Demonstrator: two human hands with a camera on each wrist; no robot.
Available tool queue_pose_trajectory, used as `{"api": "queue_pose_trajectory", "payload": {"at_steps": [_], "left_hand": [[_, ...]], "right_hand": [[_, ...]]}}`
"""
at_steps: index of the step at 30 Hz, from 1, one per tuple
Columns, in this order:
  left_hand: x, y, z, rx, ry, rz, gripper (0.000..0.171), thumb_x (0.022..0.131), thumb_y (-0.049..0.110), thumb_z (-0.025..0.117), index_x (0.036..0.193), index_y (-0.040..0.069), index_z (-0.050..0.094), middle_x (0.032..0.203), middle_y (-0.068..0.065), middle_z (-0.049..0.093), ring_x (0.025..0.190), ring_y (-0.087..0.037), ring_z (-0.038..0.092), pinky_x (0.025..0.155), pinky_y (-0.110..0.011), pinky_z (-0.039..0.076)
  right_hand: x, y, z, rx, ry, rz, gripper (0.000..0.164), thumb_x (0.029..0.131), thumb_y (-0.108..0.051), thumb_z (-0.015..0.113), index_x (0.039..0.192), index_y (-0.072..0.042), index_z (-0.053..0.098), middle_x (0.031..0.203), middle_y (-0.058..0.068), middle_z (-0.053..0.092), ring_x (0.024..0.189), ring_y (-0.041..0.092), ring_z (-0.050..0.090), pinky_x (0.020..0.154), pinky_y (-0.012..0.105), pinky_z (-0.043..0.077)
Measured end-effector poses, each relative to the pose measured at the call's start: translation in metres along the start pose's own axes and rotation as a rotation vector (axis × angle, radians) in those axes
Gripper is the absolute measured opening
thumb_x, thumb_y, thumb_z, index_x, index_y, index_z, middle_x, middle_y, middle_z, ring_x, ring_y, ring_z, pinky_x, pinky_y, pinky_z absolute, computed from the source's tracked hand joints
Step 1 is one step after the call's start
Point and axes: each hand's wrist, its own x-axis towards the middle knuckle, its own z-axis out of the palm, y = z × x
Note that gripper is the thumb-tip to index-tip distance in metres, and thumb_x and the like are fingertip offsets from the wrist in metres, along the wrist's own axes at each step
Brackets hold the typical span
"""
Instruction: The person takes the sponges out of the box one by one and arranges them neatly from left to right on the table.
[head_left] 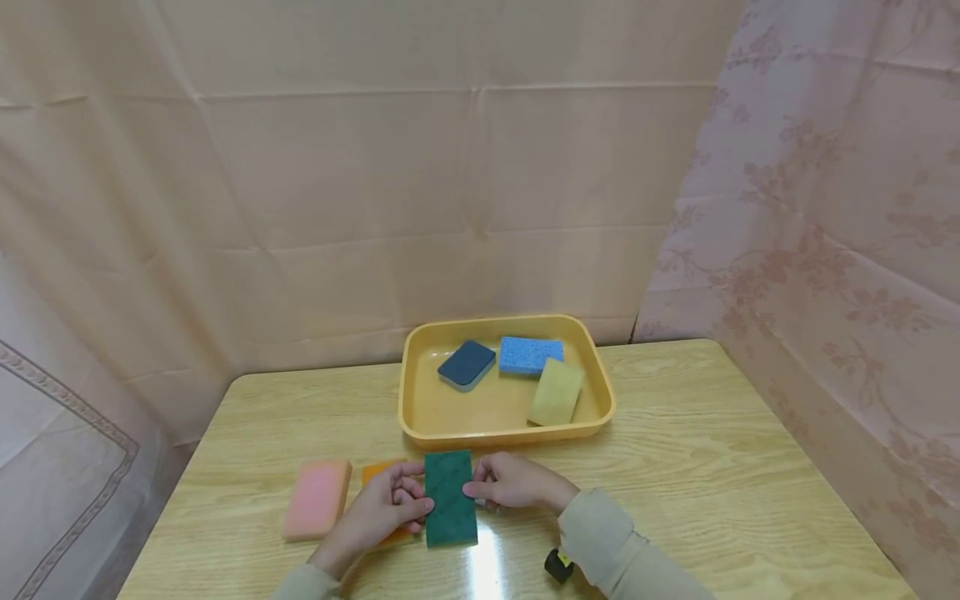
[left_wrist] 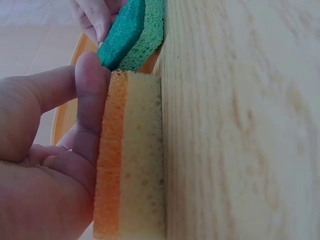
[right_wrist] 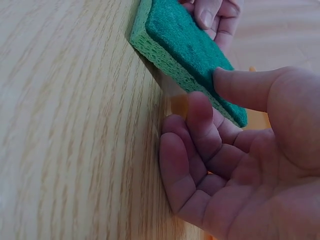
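Observation:
A green sponge with a dark green scouring top and a lighter porous base is between both hands. My right hand pinches its right edge, thumb on top and fingers curled beneath, as the right wrist view shows. At the opposite edge, my left hand holds it with thumb and index finger. The sponge looks tilted, partly raised off the table. Under and beside the left hand lies an orange sponge with a cream layer. Farther left, a pink sponge rests on the table.
Behind the hands stands a yellow tray. It contains a dark blue sponge, a light blue sponge and a yellow-green sponge. The wooden table meets curtains at the back and right.

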Motion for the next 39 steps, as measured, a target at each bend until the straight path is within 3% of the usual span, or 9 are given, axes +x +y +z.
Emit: {"api": "queue_pose_trajectory", "payload": {"at_steps": [24,31,39], "left_hand": [[-0.0042,0.0036,0.0022,-0.008,0.021,0.022,0.054,0.092,0.003,0.074,0.134,-0.011,0.044,0.097,-0.01,0.059,0.075,-0.019,0.063,0.061,-0.028,0.059],[-0.0019,0.0045,0.0007,0.007,0.024,-0.001,0.053,0.091,0.005,0.076,0.133,-0.008,0.047,0.098,-0.011,0.059,0.077,-0.018,0.063,0.062,-0.029,0.06],[0.0001,0.0025,-0.0034,0.031,-0.037,0.024,0.055,0.09,0.006,0.077,0.135,-0.007,0.047,0.098,-0.012,0.058,0.074,-0.016,0.06,0.058,-0.025,0.056]], "right_hand": [[-0.0007,0.0013,0.0006,0.01,0.012,-0.025,0.024,0.101,-0.027,0.065,0.082,-0.012,0.062,0.064,-0.002,0.058,0.054,0.008,0.047,0.051,0.021,0.036],[0.0003,0.0005,0.0005,0.021,0.003,-0.01,0.022,0.102,-0.027,0.063,0.086,-0.012,0.063,0.068,-0.001,0.061,0.058,0.009,0.051,0.054,0.022,0.04],[-0.0009,0.0014,-0.0017,0.069,-0.01,0.009,0.018,0.103,-0.025,0.062,0.093,-0.011,0.066,0.077,0.003,0.067,0.069,0.014,0.06,0.061,0.026,0.049]]}}
